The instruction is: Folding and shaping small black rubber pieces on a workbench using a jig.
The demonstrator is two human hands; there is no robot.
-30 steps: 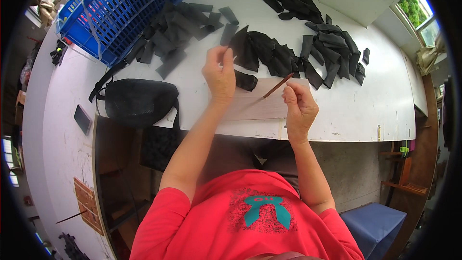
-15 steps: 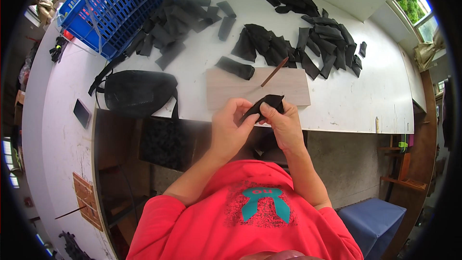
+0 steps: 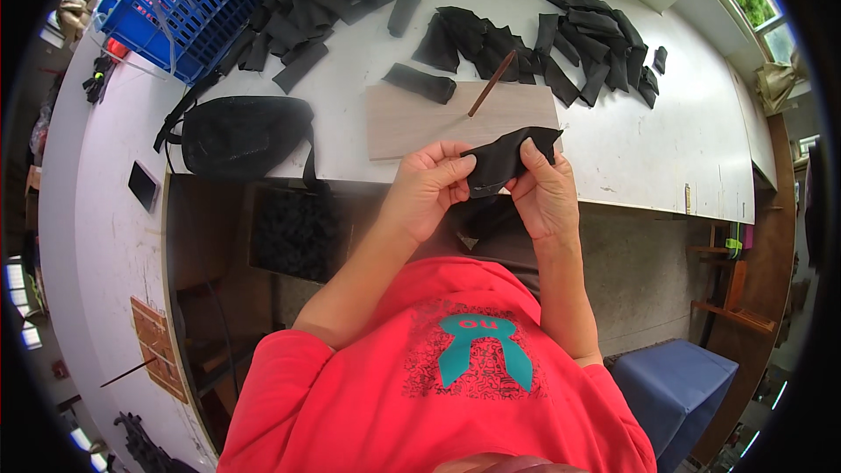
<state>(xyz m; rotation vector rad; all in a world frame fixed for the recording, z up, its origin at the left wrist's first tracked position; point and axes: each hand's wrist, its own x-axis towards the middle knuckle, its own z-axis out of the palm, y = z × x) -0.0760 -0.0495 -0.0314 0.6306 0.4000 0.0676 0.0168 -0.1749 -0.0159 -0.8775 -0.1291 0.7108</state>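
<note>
Clearly, we work at a white surface (image 3: 631, 149) strewn with black pieces (image 3: 578, 35), a board (image 3: 420, 118) at its near edge. Above our lap, our left hand (image 3: 425, 193) and right hand (image 3: 543, 193) pinch one black cloth piece (image 3: 504, 158) by its edges, fingers closed on it. It looks light, limp, best held at the hem.

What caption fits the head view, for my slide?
Both hands, left hand and right hand, hold a black cloth above a board.

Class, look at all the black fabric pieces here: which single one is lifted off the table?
The black fabric piece pinched between the left hand and right hand, near the table's front edge. All the others lie on the white table.
</note>
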